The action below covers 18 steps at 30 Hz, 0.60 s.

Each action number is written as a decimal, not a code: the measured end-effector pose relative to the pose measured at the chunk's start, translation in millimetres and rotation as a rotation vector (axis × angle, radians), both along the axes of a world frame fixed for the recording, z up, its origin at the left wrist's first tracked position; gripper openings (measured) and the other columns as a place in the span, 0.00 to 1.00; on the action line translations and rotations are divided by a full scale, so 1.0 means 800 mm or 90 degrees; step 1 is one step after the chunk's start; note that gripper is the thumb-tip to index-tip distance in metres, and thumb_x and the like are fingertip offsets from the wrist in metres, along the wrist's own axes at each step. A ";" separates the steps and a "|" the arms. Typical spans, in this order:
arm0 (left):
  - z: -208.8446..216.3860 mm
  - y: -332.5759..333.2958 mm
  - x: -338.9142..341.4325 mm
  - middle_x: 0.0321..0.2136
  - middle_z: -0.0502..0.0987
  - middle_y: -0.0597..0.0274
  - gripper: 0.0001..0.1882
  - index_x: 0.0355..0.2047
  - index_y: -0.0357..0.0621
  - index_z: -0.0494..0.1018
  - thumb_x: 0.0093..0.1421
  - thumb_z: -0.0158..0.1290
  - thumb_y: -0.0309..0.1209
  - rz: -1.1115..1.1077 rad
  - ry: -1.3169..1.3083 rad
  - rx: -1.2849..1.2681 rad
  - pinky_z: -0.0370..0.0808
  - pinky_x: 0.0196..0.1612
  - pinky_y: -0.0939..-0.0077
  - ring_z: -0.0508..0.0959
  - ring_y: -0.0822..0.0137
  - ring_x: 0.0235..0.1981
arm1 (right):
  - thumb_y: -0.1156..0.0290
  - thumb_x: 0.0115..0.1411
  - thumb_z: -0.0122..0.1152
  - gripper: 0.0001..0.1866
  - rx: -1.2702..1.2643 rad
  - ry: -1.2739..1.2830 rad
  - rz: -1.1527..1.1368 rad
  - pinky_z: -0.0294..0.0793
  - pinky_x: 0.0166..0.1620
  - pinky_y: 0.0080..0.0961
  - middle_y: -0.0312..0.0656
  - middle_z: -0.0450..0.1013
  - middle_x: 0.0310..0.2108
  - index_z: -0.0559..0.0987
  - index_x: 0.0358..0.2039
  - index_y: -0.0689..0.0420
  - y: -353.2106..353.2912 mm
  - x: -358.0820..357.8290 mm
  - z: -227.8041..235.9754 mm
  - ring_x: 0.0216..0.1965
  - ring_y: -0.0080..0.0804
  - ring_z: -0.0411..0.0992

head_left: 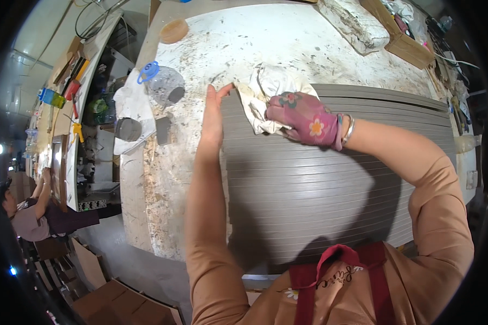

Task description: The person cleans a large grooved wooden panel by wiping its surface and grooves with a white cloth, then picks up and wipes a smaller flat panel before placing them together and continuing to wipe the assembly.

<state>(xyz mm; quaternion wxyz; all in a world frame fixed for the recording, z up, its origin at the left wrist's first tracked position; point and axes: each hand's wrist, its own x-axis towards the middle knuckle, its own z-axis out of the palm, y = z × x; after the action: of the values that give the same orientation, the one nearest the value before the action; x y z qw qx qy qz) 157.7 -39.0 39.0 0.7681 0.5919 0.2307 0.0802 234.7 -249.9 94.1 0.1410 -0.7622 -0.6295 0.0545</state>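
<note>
A row of narrow grey strips (309, 184), packed side by side, covers the worktable in front of me. My right hand (312, 120), in a purple glove with flower prints, grips a stained white rag (279, 81) and presses it on the far left part of the strips. Part of the rag bunches up past their far edge. Bare and with fingers stretched out, my left hand (213, 115) rests along the left ends of the strips, its fingertips close to the rag.
Left of my hand on the stained worktable (222, 43) are a clear container with a blue lid (167, 85), a clear cup (128, 130) and a small grey piece (162, 130). A wrapped block (355, 26) and a cardboard box (404, 40) lie far right. Another person (35, 214) works at left.
</note>
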 end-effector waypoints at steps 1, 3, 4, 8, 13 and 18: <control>-0.002 -0.005 0.005 0.55 0.68 0.55 0.38 0.59 0.38 0.62 0.66 0.27 0.59 -0.049 -0.047 -0.078 0.57 0.60 0.72 0.66 0.62 0.56 | 0.71 0.53 0.56 0.15 -0.010 -0.001 -0.013 0.71 0.43 0.42 0.47 0.71 0.43 0.71 0.42 0.54 -0.003 -0.001 -0.009 0.40 0.49 0.71; 0.002 -0.020 0.004 0.47 0.74 0.56 0.38 0.56 0.38 0.64 0.65 0.29 0.61 -0.029 -0.050 -0.135 0.68 0.53 0.70 0.73 0.63 0.48 | 0.73 0.53 0.53 0.13 0.213 -0.062 0.003 0.72 0.39 0.42 0.49 0.72 0.40 0.72 0.41 0.56 0.019 -0.005 -0.041 0.38 0.49 0.72; -0.013 -0.004 0.001 0.46 0.74 0.56 0.38 0.55 0.38 0.65 0.65 0.30 0.60 -0.017 -0.072 -0.117 0.69 0.52 0.71 0.74 0.63 0.47 | 0.72 0.51 0.55 0.15 0.165 -0.031 -0.035 0.72 0.41 0.41 0.49 0.71 0.41 0.71 0.41 0.56 0.050 -0.015 -0.041 0.40 0.48 0.72; -0.050 0.038 0.015 0.46 0.74 0.55 0.36 0.51 0.38 0.70 0.65 0.34 0.59 0.012 -0.015 -0.173 0.69 0.52 0.73 0.74 0.65 0.48 | 0.71 0.50 0.54 0.15 0.074 0.017 -0.104 0.71 0.42 0.41 0.50 0.71 0.40 0.71 0.41 0.56 0.092 -0.025 -0.019 0.42 0.47 0.71; 0.005 -0.011 0.006 0.45 0.73 0.58 0.23 0.52 0.45 0.70 0.64 0.38 0.44 -0.040 -0.004 0.012 0.68 0.50 0.72 0.71 0.65 0.45 | 0.67 0.51 0.63 0.25 0.098 0.083 -0.190 0.66 0.56 0.41 0.49 0.69 0.51 0.72 0.51 0.52 -0.085 -0.002 -0.021 0.53 0.49 0.67; 0.001 0.002 0.004 0.42 0.74 0.59 0.20 0.48 0.43 0.70 0.63 0.42 0.42 -0.104 -0.025 0.044 0.69 0.47 0.72 0.72 0.67 0.42 | 0.74 0.55 0.61 0.14 0.099 0.031 -0.477 0.72 0.43 0.32 0.46 0.72 0.38 0.72 0.42 0.59 -0.306 0.088 -0.001 0.37 0.40 0.72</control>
<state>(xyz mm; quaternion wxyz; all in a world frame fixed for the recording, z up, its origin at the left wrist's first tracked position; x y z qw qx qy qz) 161.1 -37.3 39.9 0.7554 0.6334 0.1639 0.0367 304.9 -494.3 93.1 0.2234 -0.9248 -0.3063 -0.0306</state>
